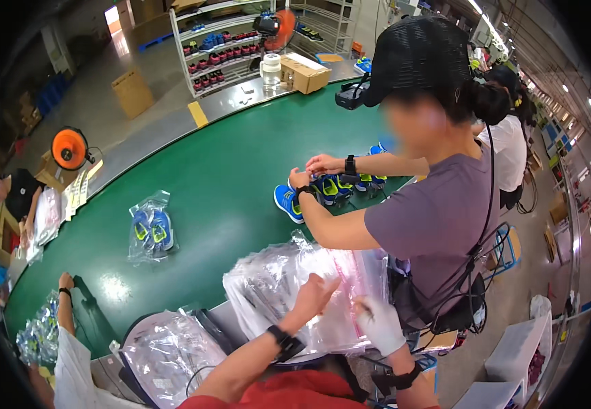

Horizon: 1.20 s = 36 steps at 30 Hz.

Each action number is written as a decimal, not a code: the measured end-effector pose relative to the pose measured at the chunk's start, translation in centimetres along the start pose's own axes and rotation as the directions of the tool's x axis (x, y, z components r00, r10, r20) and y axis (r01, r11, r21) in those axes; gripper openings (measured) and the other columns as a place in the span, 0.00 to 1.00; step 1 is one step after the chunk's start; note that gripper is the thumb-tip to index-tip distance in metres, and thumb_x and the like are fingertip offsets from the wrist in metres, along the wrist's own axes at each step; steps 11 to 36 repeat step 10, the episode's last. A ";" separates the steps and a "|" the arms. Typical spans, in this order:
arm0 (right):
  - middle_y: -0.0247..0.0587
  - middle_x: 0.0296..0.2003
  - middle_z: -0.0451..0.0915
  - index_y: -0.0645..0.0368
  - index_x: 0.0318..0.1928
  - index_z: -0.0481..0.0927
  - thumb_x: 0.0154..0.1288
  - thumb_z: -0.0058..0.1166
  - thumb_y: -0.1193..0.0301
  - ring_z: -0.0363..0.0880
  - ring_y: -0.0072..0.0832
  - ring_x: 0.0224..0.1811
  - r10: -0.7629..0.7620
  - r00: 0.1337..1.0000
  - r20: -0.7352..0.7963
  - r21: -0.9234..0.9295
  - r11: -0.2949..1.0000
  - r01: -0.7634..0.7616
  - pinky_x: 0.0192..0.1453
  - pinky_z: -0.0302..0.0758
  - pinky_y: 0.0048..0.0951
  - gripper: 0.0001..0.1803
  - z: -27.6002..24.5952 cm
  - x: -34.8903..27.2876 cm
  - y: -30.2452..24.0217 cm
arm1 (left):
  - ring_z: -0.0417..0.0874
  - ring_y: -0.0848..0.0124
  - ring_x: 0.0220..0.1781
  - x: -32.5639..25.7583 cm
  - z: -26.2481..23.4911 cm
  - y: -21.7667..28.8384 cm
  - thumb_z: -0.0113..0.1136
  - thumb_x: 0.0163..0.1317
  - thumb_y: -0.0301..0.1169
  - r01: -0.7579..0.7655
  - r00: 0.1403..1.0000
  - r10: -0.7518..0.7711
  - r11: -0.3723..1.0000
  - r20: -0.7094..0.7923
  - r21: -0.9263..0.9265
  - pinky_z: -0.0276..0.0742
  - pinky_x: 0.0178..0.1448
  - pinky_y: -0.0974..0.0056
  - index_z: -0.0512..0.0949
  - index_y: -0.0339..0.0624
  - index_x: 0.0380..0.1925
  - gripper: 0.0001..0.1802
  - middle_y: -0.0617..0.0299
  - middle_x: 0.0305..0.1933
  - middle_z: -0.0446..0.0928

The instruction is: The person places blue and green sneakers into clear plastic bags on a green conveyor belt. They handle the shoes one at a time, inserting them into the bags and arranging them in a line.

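Left hand (316, 294) flat on clear bags (282, 286), gloved right hand (379, 322) pinching bag edge — green belt (220, 184) beyond.

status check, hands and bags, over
Left hand flat on clear bags. Right hand, gloved, pinching a bag edge. Co-worker close ahead, handling blue shoes.

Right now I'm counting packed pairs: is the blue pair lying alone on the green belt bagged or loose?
Bagged: the blue shoes lie inside a clear plastic bag on the green belt.
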State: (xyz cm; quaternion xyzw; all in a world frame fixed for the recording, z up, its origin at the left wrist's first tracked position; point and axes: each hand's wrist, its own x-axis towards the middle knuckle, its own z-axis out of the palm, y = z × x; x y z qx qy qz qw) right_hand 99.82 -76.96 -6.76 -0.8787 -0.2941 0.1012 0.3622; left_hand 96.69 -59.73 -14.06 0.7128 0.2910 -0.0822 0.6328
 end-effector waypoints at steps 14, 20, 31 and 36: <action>0.47 0.34 0.79 0.58 0.42 0.77 0.57 0.54 0.71 0.81 0.35 0.36 0.071 0.990 0.119 0.231 0.968 -0.097 0.39 0.76 0.31 0.12 0.7 1.1 1.0 | 0.80 0.74 0.34 -0.4 -2.5 -7.0 0.61 0.55 0.39 0.177 0.980 -0.198 0.880 -0.002 -0.440 0.79 0.36 0.65 0.74 0.44 0.38 0.15 0.61 0.28 0.76; 0.47 0.34 0.79 0.58 0.42 0.77 0.57 0.54 0.71 0.81 0.35 0.36 0.071 0.990 0.119 0.231 0.968 -0.097 0.39 0.76 0.31 0.12 0.7 1.1 1.0 | 0.80 0.74 0.34 -0.4 -2.5 -7.0 0.61 0.55 0.39 0.177 0.980 -0.198 0.880 -0.002 -0.440 0.79 0.36 0.65 0.74 0.44 0.38 0.15 0.61 0.28 0.76; 0.47 0.34 0.79 0.58 0.42 0.77 0.57 0.54 0.71 0.81 0.35 0.36 0.071 0.990 0.119 0.231 0.968 -0.097 0.39 0.76 0.31 0.12 0.7 1.1 1.0 | 0.80 0.74 0.34 -0.4 -2.5 -7.0 0.61 0.55 0.39 0.177 0.980 -0.198 0.880 -0.002 -0.440 0.79 0.36 0.65 0.74 0.44 0.38 0.15 0.61 0.28 0.76; 0.47 0.34 0.79 0.58 0.42 0.77 0.57 0.54 0.71 0.81 0.35 0.36 0.071 0.990 0.119 0.231 0.968 -0.097 0.39 0.76 0.31 0.12 0.7 1.1 1.0 | 0.80 0.74 0.34 -0.4 -2.5 -7.0 0.61 0.55 0.39 0.177 0.980 -0.198 0.880 -0.002 -0.440 0.79 0.36 0.65 0.74 0.44 0.38 0.15 0.61 0.28 0.76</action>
